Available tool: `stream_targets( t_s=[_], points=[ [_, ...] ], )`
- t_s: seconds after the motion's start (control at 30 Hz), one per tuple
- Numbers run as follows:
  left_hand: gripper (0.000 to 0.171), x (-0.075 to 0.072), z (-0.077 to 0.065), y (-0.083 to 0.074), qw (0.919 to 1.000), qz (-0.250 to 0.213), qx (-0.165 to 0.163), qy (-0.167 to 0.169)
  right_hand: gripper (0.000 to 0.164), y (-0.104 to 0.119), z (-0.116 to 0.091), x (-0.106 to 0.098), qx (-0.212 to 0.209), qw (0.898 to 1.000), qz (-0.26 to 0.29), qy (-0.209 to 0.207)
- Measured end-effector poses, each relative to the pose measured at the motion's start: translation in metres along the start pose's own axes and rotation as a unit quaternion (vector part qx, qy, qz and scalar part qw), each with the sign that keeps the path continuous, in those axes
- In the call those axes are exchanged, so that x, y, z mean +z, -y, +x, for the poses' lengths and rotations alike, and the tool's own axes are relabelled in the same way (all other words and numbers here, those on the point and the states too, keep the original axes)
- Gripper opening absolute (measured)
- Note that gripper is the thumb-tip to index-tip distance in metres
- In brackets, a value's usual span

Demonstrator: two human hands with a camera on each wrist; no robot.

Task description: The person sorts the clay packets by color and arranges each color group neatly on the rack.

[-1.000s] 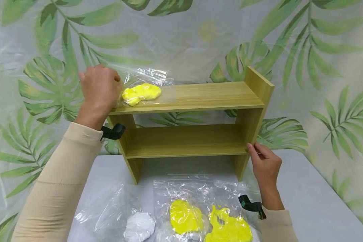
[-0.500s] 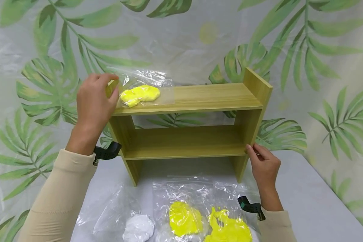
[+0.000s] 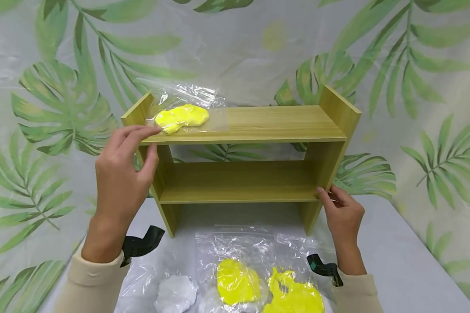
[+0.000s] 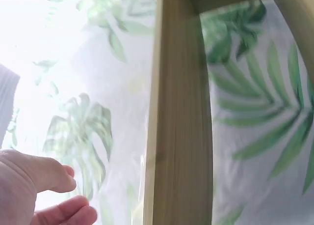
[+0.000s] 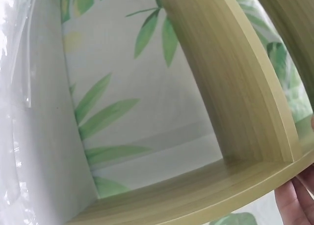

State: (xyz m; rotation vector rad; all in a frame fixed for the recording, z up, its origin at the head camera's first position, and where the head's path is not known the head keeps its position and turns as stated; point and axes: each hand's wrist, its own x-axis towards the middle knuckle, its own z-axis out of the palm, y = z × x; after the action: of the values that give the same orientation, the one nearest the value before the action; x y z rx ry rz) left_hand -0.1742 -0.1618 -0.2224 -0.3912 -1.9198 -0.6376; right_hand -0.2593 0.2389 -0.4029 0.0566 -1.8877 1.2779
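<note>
Bagged yellow lump [image 3: 182,117] atop shelf [image 3: 240,180], long axis left-right, just right of nearer left hand [image 3: 122,171], relaxed, empty; right hand [image 3: 344,213] pinches shelf's right side.

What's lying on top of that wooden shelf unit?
A clear bag holding a yellow lump sits at the left end of the top board; what's beneath the lump is hidden.

Right-wrist view, hand [image 5: 296,200] cropped, shelf [image 5: 238,82] cropped
</note>
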Motion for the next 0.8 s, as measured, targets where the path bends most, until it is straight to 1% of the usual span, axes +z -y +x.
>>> stream_targets(
  t_s=[0.13, 0.23, 0.33, 0.4, 0.5, 0.6, 0.67, 0.7, 0.8],
  points=[
    [0.026, 0.001, -0.021, -0.007, 0.9992, -0.030, 0.008, 0.024, 0.027, 0.002, -0.001, -0.001, -0.004, 1.000, -0.006, 0.003],
    [0.028, 0.005, -0.037, -0.007, 0.9976, -0.048, -0.004, 0.050, 0.024, 0.003, 0.000, -0.001, -0.014, 1.000, -0.004, 0.002],
    [0.029, 0.008, -0.053, -0.003, 0.9947, -0.057, -0.025, 0.082, 0.023, 0.003, 0.000, 0.000, -0.020, 1.000, -0.006, 0.004],
    [0.029, 0.010, -0.063, 0.000, 0.9914, -0.067, -0.048, 0.102, 0.022, 0.002, 0.000, 0.001, -0.024, 1.000, -0.012, 0.005],
    [0.028, 0.014, -0.078, 0.004, 0.9840, -0.091, -0.089, 0.124, 0.022, 0.000, -0.001, 0.001, -0.032, 0.999, -0.023, 0.006],
    [0.026, 0.019, -0.093, 0.006, 0.9738, -0.124, -0.128, 0.141, 0.022, -0.001, -0.001, 0.001, -0.039, 0.999, -0.028, 0.005],
    [0.025, 0.023, -0.105, 0.006, 0.9647, -0.146, -0.158, 0.151, 0.021, -0.002, 0.000, 0.001, -0.046, 0.999, -0.027, 0.005],
    [0.024, 0.025, -0.111, 0.006, 0.9585, -0.160, -0.174, 0.159, 0.020, -0.003, 0.000, 0.000, -0.049, 0.998, -0.026, 0.004],
    [0.023, 0.032, -0.129, 0.005, 0.9338, -0.198, -0.225, 0.196, 0.019, -0.004, 0.002, -0.001, -0.058, 0.998, -0.026, 0.003]
  ],
)
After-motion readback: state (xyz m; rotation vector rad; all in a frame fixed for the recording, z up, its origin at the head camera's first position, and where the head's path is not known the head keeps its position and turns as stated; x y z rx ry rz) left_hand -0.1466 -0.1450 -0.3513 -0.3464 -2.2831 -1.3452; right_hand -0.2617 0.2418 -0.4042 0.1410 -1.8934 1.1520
